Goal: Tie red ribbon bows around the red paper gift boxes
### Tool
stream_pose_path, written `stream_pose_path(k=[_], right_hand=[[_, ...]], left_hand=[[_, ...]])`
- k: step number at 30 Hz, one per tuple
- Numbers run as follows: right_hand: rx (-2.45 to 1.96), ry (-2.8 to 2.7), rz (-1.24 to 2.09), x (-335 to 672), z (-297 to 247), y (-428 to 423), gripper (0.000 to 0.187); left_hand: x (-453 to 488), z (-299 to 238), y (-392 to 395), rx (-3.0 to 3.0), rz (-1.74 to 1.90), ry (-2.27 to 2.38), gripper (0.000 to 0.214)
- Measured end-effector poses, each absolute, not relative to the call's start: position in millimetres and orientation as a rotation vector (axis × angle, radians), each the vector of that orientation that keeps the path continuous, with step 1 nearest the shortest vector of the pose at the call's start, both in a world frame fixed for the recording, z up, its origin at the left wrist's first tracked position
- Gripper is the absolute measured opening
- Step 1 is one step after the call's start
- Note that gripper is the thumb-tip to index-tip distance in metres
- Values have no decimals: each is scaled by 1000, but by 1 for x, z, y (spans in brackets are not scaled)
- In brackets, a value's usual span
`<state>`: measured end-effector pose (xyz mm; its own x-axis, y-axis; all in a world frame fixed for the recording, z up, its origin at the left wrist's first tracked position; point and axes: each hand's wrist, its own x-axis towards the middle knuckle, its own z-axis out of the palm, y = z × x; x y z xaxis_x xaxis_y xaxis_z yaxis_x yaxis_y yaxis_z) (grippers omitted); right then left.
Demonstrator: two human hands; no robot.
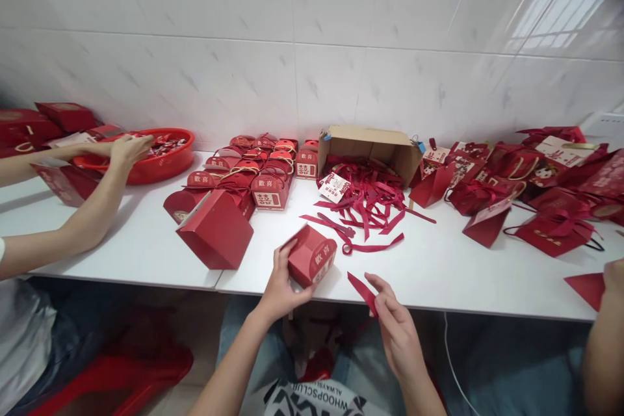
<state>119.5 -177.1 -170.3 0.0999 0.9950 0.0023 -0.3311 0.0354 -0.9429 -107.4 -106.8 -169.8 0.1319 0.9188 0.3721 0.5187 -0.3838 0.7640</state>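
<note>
My left hand [283, 286] grips a small red gift box [311, 257] with pale characters on its side, tilted just over the table's front edge. To the right of it, my right hand [392, 322] pinches a short red ribbon [363, 292], whose free end points up toward the box. Ribbon and box are apart. Beyond my hands, a heap of red ribbons [368, 201] spills from a cardboard box [370, 143] lying on its side. A white printed tag [335, 187] rests on the heap.
Rows of red gift boxes [270, 188] and a larger plain red box [214, 231] stand at left. A co-worker's hand [129, 146] reaches over a red basin [166, 166] of small wrapped pieces. Red gift bags [556, 224] crowd the right, near another person's hand [615, 279].
</note>
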Motion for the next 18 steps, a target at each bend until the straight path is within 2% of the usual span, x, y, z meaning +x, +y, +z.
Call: stream_pose_path(k=[6,18], right_hand=[[-1002,-1150,1168,108,-154,-175,32],[-904,-1213,1180,100,-155,-172,29]], left_hand=[[-101,-172,-134,1966,1117,1340,79],[-101,-173,-137,1978,1099,1320,82]])
